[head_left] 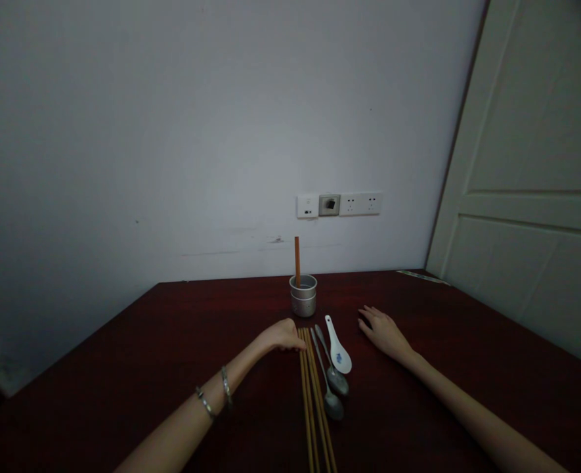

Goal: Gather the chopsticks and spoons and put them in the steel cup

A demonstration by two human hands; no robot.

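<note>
Nearest, a row of chopsticks lies lengthwise on the dark red bench, running out of view at the bottom. To its right lie two metal spoons, then a white spoon, handles pointing away. The left hand is at the chopsticks' far ends, grip curled; whether it pinches any cannot be told. The right hand rests palm down on the bench, grip loosely spread, right of the white spoon. Beyond stands a metal cup holding upright chopsticks; behind, wall sockets.
</note>
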